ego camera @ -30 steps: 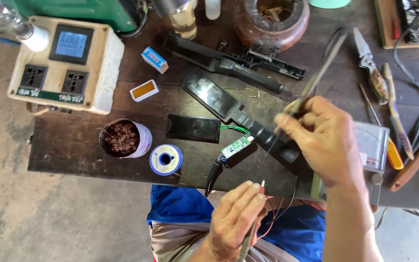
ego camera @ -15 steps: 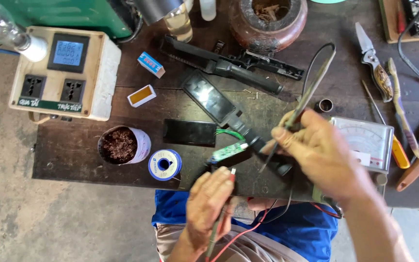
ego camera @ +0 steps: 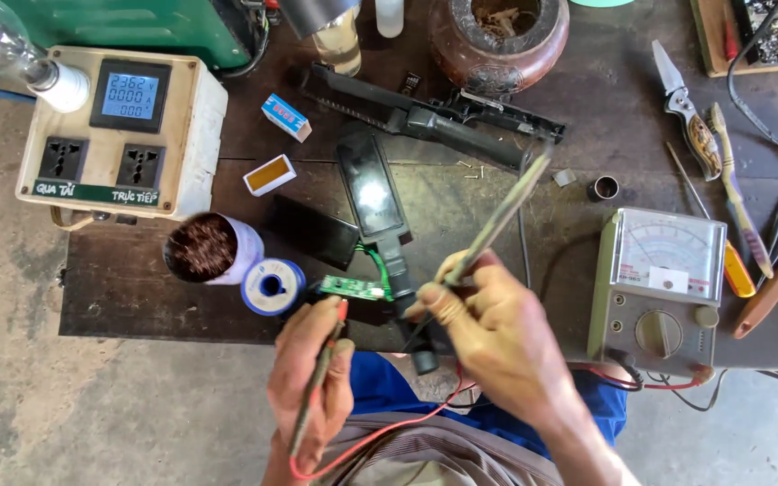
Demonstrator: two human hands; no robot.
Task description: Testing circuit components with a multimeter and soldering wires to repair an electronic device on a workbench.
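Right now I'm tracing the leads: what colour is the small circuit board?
Green, seen in the head view: the circuit board.

Two probes [ego camera: 317, 378] (one meter [ego camera: 664, 283])

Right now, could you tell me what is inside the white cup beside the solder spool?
The white cup is filled to the rim with a tangle of dark coppery wire strands. Whatever lies beneath them, and the cup's bottom, is covered.

A green circuit board [ego camera: 351, 287] lies at the dark table's [ego camera: 587, 135] six o'clock. A red lead [ego camera: 380, 438] trails below it. At three o'clock sits a grey-green meter [ego camera: 657, 288]; at nine, a cream socket box [ego camera: 119, 135] with a blue screen.
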